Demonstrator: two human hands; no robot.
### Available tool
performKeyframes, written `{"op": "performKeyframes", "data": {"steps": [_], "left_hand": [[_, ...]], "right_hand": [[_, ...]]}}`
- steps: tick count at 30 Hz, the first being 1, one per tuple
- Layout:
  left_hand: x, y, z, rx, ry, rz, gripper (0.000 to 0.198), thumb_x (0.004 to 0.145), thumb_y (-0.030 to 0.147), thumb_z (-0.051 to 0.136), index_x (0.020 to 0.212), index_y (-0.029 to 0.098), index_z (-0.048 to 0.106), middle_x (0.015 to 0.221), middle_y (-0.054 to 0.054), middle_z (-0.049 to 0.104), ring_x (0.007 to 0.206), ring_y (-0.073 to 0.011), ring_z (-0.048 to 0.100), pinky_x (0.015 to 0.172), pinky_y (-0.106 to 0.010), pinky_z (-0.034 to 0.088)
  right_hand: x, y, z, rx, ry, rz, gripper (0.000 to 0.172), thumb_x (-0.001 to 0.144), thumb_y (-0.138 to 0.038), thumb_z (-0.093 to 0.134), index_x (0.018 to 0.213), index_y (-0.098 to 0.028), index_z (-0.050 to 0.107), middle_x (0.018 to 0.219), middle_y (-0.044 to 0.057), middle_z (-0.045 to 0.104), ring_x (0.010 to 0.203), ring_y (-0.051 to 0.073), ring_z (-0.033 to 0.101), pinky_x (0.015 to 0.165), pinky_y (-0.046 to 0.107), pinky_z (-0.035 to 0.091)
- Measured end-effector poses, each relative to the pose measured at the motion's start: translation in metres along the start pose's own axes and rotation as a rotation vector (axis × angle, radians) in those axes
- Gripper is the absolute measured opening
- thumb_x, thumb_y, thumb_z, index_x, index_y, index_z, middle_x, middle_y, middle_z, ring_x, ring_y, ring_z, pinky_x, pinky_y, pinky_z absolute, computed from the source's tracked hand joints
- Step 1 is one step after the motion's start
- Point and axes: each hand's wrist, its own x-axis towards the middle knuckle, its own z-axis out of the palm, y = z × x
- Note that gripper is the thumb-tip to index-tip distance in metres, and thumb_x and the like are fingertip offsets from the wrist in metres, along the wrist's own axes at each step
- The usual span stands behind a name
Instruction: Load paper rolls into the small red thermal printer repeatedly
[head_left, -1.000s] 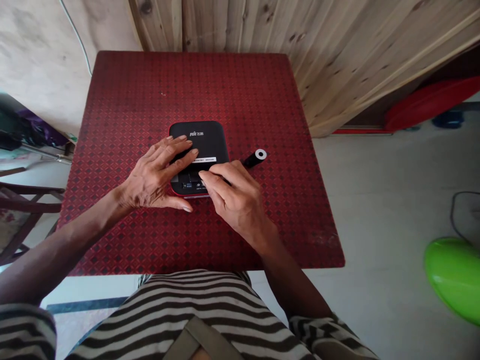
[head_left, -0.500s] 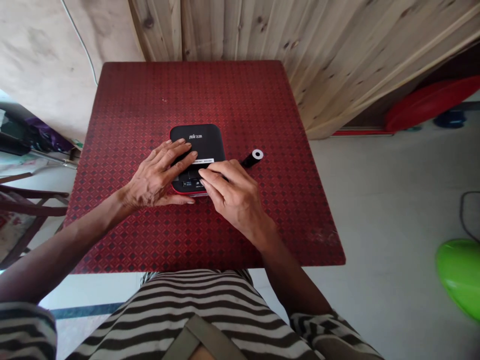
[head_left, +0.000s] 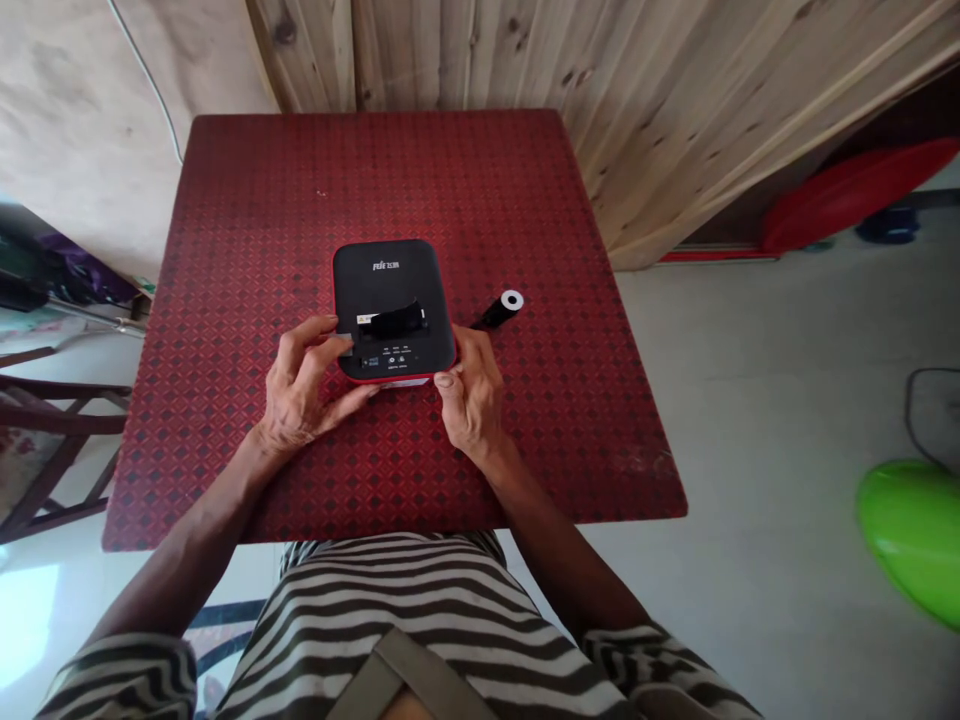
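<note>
A black box-shaped device [head_left: 392,290] with a red base and white lettering lies in the middle of the red patterned table [head_left: 525,450]. My left hand [head_left: 304,390] grips its near left corner, fingers curled on the top edge and thumb at the front. My right hand [head_left: 469,390] holds the near right corner the same way. A white strip and a small dark slot show on the device's top. A short black cylinder with a white end [head_left: 501,309] lies on the table just right of the device, beyond my right hand.
A wooden plank wall [head_left: 525,50] runs behind the table. A green rounded object [head_left: 911,540] sits on the floor at the right, a red object [head_left: 855,195] by the wall. A dark chair frame [head_left: 45,440] stands at the left.
Both hands slid off the device's top toward me and now clasp its near corners. The top with the white strip is uncovered.
</note>
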Motion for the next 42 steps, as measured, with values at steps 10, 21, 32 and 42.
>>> {"op": "performKeyframes", "data": {"steps": [10,21,32,42], "left_hand": [[0.002,-0.001,-0.001,-0.043,0.037,-0.029,0.068,0.089,0.057,0.086,0.144,0.030,0.058,0.134,-0.010,0.070,0.124,-0.0302,0.071,0.108,-0.049,0.063],[0.007,0.006,-0.007,-0.103,0.034,-0.112,0.061,0.087,0.058,0.088,0.138,0.034,0.063,0.137,-0.009,0.064,0.120,-0.0287,0.072,0.105,-0.054,0.066],[0.012,0.002,-0.010,-0.213,-0.012,-0.159,0.056,0.086,0.060,0.089,0.124,0.027,0.065,0.131,-0.009,0.069,0.119,-0.0272,0.072,0.095,-0.049,0.067],[0.007,0.000,-0.004,-0.217,0.009,-0.152,0.051,0.086,0.057,0.089,0.121,0.025,0.070,0.122,-0.007,0.072,0.109,-0.0230,0.072,0.094,-0.040,0.064]], "right_hand": [[-0.005,0.005,0.003,-0.086,-0.052,-0.031,0.063,0.112,-0.064,0.039,0.159,-0.022,0.045,0.137,0.019,0.067,0.125,0.032,0.071,0.103,0.057,0.064],[-0.006,0.004,0.003,-0.047,-0.059,-0.013,0.062,0.111,-0.062,0.043,0.158,-0.021,0.046,0.138,0.019,0.066,0.123,0.032,0.070,0.096,0.053,0.067],[-0.003,-0.001,-0.001,0.005,-0.032,0.004,0.059,0.112,-0.062,0.040,0.154,-0.021,0.053,0.131,0.016,0.068,0.110,0.026,0.073,0.089,0.045,0.068],[0.005,-0.003,-0.009,-0.018,-0.013,-0.024,0.055,0.113,-0.061,0.041,0.141,-0.019,0.063,0.119,0.013,0.072,0.094,0.022,0.072,0.080,0.038,0.065]]}}
